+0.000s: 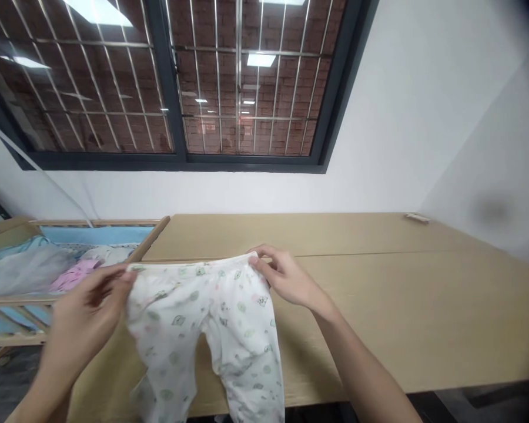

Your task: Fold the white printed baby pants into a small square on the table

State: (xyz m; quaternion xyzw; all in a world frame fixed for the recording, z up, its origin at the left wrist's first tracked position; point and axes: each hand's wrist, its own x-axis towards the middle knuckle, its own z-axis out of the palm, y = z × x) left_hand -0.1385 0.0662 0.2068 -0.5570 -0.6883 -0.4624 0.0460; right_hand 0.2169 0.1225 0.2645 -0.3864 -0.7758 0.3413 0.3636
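Note:
A pair of small white baby pants [242, 311] with a green and grey print hangs between my hands, its waistband stretched out flat. My left hand [86, 314] pinches the left end of the waistband between thumb and fingers. At the opposite end, my right hand [280, 273] grips the waistband corner, thumb in front. Both legs of the pants drop toward the table's front edge, and their lower ends run out of view at the bottom.
Below the pants lies a wide wooden table [379, 311], with a small pale object [417, 218] at its far right. A wooden crib [15, 301] holding bedding and a pink cloth [76, 274] stands at the left. Behind are a white wall and a barred window [251, 88].

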